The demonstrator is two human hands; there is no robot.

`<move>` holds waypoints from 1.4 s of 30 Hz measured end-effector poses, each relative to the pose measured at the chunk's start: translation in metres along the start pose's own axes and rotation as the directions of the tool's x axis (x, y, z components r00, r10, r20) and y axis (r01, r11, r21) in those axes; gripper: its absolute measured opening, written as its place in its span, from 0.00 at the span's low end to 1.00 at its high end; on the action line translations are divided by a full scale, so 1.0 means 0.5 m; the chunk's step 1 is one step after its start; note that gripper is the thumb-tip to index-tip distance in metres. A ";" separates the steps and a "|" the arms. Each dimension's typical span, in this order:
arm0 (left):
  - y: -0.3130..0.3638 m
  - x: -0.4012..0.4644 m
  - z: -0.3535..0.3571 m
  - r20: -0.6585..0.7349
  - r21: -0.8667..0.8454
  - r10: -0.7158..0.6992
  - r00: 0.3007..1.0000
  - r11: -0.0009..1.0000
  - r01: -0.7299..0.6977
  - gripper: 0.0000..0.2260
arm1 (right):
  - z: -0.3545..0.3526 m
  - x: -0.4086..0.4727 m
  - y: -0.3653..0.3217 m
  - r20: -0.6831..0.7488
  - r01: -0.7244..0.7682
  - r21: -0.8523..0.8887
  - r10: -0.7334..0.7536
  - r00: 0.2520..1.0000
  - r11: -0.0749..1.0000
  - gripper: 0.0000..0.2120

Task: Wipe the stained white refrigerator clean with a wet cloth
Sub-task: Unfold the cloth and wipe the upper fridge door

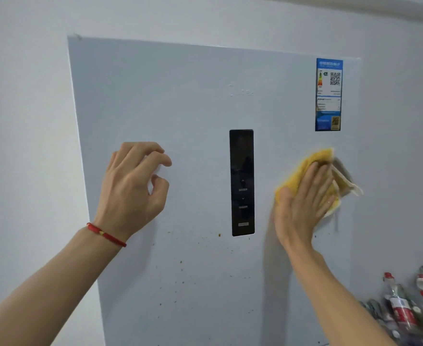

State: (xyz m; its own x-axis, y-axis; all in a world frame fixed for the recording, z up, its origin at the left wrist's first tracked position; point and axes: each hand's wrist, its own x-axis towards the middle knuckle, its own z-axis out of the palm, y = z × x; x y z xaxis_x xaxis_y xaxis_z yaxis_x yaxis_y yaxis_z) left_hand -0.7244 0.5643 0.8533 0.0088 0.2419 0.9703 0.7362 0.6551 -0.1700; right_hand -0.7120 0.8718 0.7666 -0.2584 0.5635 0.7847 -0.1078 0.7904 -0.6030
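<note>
**Cloth flat on fridge door, right of the panel**

Right hand (302, 203) presses a yellow cloth (310, 166) flat-palmed on the smooth white fridge (180, 101), near its right edge, below the blue label (328, 94). Left hand (133, 186) hovers loosely curled, holding nothing. Brown specks (181, 262) sit below the glossy black panel (242, 182). Blurred plastic bottles (402, 305) lower right.

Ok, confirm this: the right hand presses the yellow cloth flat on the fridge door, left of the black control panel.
Not quite. In the head view the right hand presses the yellow cloth on the fridge door right of the black control panel, not left.
</note>
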 end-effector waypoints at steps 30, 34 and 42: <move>-0.102 -0.150 -0.134 -0.137 -0.303 -0.559 0.818 0.810 0.502 0.22 | 0.187 -0.325 -0.426 0.187 0.661 -0.082 -0.641 0.745 0.746 0.32; -0.084 -0.157 -0.110 -0.137 -0.319 -0.590 0.796 0.787 0.528 0.17 | 0.147 -0.288 -0.348 0.293 0.891 -0.024 -0.849 0.439 0.453 0.33; -0.051 -0.173 -0.101 -0.082 -0.328 -0.607 0.790 0.765 0.554 0.21 | 0.011 -0.077 0.009 0.064 0.216 -0.125 -0.209 0.976 0.968 0.37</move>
State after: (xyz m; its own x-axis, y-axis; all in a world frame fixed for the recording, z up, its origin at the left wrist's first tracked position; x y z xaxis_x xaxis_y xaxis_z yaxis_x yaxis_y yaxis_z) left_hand -0.7097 0.4904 0.7827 -0.3845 -0.2651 0.8843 0.7903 0.4005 0.4637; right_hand -0.7077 0.8522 0.7330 -0.2911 0.3691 0.8826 -0.0400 0.9171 -0.3968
